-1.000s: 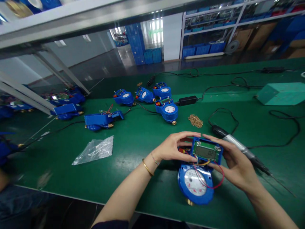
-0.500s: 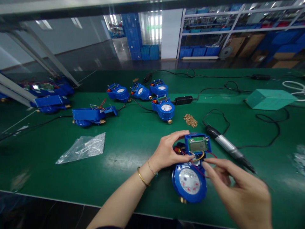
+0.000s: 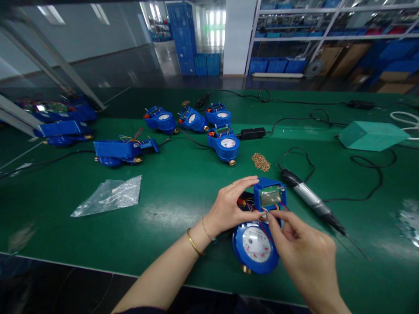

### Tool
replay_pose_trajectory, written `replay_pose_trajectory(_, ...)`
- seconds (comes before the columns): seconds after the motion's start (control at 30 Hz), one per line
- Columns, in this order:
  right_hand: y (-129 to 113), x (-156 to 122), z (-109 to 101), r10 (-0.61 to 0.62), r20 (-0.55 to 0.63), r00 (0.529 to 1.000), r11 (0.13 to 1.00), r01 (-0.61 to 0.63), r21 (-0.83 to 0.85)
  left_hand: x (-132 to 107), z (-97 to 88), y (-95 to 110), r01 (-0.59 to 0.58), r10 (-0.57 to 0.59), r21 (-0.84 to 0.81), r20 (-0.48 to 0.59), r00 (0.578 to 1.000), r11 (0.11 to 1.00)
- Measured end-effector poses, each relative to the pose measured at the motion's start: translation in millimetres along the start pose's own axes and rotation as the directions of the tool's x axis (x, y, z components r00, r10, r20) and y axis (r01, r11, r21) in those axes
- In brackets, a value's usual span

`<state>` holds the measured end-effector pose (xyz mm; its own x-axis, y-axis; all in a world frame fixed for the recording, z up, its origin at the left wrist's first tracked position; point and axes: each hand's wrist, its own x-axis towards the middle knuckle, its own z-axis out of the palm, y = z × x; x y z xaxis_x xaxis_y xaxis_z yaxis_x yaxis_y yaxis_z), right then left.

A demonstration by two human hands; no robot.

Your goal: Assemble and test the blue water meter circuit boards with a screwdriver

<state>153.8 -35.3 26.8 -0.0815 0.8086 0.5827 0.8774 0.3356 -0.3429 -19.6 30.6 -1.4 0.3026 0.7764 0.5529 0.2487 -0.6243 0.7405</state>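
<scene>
Close to the front edge of the green worktop (image 3: 176,192), a blue meter (image 3: 257,246) lies dial up, just below its raised display housing (image 3: 270,197). The left hand (image 3: 225,207) clasps the housing's left side between thumb and fingers, while the right hand (image 3: 304,248) pinches thumb and forefinger together on thin wires (image 3: 266,211) at its lower rim. An electric screwdriver (image 3: 310,198) lies nearby, toward the worktop's right edge.

Plastic meter (image 3: 256,245), metal fitting (image 3: 246,269); glossy tabletop (image 3: 180,187)

Clear plastic bag (image 3: 109,198), one: lies toward the tabletop's (image 3: 183,192) near edge. Teal block (image 3: 373,136), one: sits toward its right end. Black in-line cable unit (image 3: 360,104): lies by the far edge. Blue bins (image 3: 276,66): stand in shelving (image 3: 294,39) beyond.
</scene>
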Motion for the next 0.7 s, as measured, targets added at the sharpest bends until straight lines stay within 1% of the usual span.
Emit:
replay_pose_trajectory(0.17, 0.7, -0.5, 1.7, -0.002, -0.018, 1.000, 0.998, 0.003, 0.059, -0.1, -1.3, 1.1, 0.020, -0.020, -0.007, 0.005, 1.000, 1.000)
replay_pose_trajectory(0.3, 2.0, -0.8, 1.3, -0.027, 0.004, 1.000, 0.998, 0.026, 0.053, -0.3, -1.4, 0.8, 0.032, -0.032, -0.036, 0.005, 0.999, 0.999)
replay_pose_trajectory(0.43, 1.1, 1.1, 1.2, -0.026, 0.007, 1.000, 0.999, 0.026, 0.037, 0.2, -1.2, 0.0, 0.089, -0.088, -0.081, 0.013, 0.996, 0.993)
replay_pose_trajectory(0.57, 1.2, 1.0, 3.4, -0.048, 0.008, 0.999, 0.998, 0.048, 0.030, 1.5, -0.8, -0.3, 0.180, -0.179, -0.206, 0.022, 0.984, 0.962)
replay_pose_trajectory(0.7, 1.9, -2.3, 7.8, -0.079, -0.013, 0.997, 0.997, 0.079, -0.015, 3.5, -0.4, 2.3, 0.263, -0.265, -0.357, 0.043, 0.963, 0.897)
